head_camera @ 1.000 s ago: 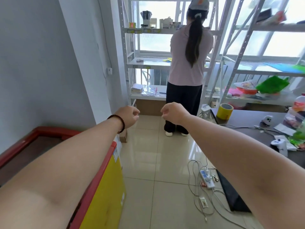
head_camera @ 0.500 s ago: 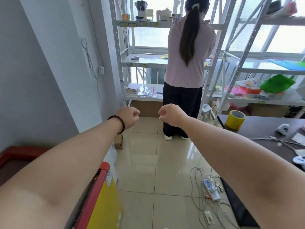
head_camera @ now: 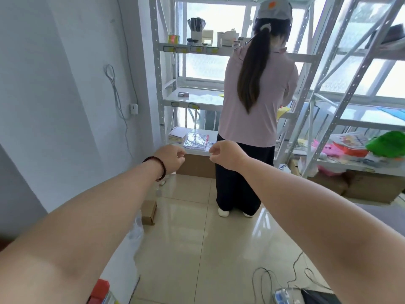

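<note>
Two hands, left hand point(head_camera: 169, 157), right hand point(head_camera: 225, 155), fingers curled, empty, just apart — one person point(head_camera: 256, 102) ahead

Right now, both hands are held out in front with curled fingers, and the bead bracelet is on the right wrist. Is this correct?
Not quite. The head view shows the bead bracelet on the left wrist, not the right. The rest holds: the left hand and the right hand are both held out in front with curled fingers.

Bright window point(head_camera: 210, 62) backlight, floor glare, fisheye edges.
</note>
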